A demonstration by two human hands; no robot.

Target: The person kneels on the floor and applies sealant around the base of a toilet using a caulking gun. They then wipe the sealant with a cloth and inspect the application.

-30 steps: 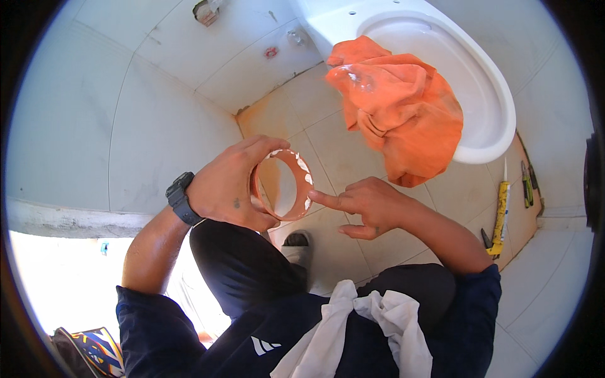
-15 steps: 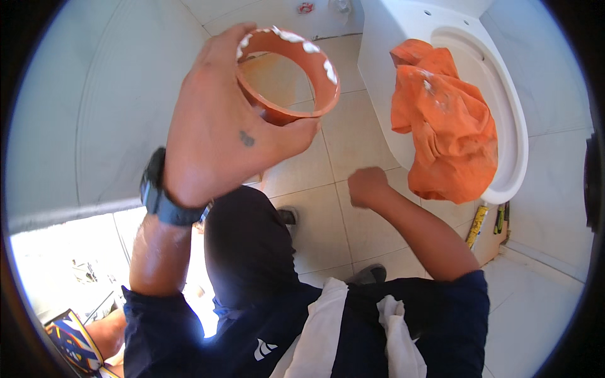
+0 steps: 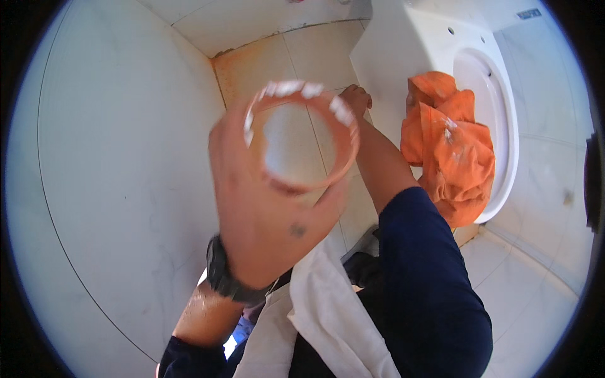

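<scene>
My left hand [image 3: 271, 214], with a dark watch on its wrist, grips a short orange-brown pipe ring [image 3: 343, 160], blurred by motion. White paste in lumps clings to the ring's far rim. Beyond the ring, my right hand [image 3: 357, 101] reaches low beside the white toilet bowl [image 3: 403, 57]. Its fingers look curled; whether they hold anything is hidden, and I cannot tell if they touch the toilet. A crumpled orange cloth [image 3: 457, 157] with white smears lies over the toilet's seat opening, right of my right forearm.
A pale wall [image 3: 120, 157] rises close on my left. Light floor tiles [image 3: 258, 63] run to the far wall, with a rusty stain in the corner. A white cloth [image 3: 334, 309] hangs down my front. Tiled wall [image 3: 548, 164] stands to the right of the toilet.
My right hand has gone forward to the toilet's side, and I lean further in. The pipe ring, still in my left hand, now appears lower and slightly right in view.
</scene>
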